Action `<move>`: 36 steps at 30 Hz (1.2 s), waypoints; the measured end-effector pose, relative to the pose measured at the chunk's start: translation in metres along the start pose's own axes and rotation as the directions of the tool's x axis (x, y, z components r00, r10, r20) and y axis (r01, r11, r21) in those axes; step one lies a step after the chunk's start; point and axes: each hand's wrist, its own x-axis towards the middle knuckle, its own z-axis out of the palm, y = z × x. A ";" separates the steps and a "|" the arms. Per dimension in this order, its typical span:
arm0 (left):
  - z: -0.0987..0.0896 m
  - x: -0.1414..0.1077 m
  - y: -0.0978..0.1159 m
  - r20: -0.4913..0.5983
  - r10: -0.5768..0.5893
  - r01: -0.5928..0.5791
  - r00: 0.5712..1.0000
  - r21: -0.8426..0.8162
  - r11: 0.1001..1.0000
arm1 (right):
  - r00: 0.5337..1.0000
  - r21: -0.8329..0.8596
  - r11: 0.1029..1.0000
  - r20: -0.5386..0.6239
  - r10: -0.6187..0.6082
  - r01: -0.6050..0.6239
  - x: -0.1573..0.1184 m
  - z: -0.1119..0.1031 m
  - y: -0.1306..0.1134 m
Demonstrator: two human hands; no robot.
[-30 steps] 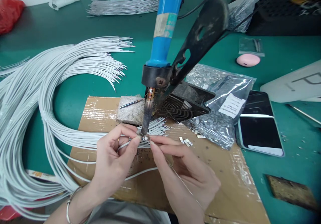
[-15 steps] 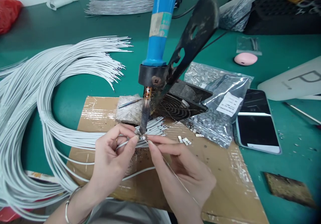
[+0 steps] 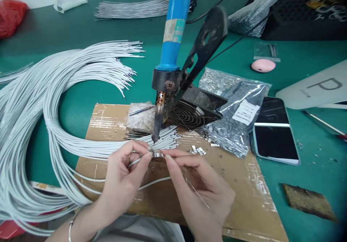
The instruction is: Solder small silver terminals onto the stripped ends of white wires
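Note:
My left hand (image 3: 123, 178) is closed in a pinch on a white wire (image 3: 135, 161), whose end is hidden behind the fingertips. A small silvery metal piece (image 3: 157, 154) shows between the two hands' fingertips. The fingers of my right hand (image 3: 202, 188) are closed on a thin strand of solder wire (image 3: 204, 201), which trails back across the palm. Just above the fingertips is the dark tip of a blue-handled soldering iron (image 3: 173, 43), clamped tip down in a black metal stand (image 3: 202, 45). A gap separates the tip from the metal piece.
Bundled white wires (image 3: 78, 141) curve from the left onto a cardboard sheet (image 3: 244, 198). Small metal pieces (image 3: 200, 151) lie right of the iron, near plastic bags (image 3: 238, 126) and a phone (image 3: 275, 141). Behind the tip sits a whitish block (image 3: 139, 121) beside a black fan (image 3: 187, 115).
Both hands have drawn slightly down from the iron's tip, opening a small gap between it and the metal piece. The whole view has shifted a little.

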 end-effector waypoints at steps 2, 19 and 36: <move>-0.003 -0.010 -0.003 0.105 -0.039 0.031 0.994 0.072 0.997 | 0.993 0.006 0.998 -0.092 0.067 -0.067 0.003 -0.014 0.001; -0.079 -0.023 -0.054 0.270 0.444 -0.454 0.855 0.803 0.387 | 0.989 -0.257 0.965 -0.149 0.017 -0.055 0.011 -0.082 0.047; -0.021 -0.011 -0.009 0.632 -0.284 0.258 0.721 0.137 0.957 | 0.981 -0.570 0.809 0.029 0.191 -0.141 0.042 -0.088 0.046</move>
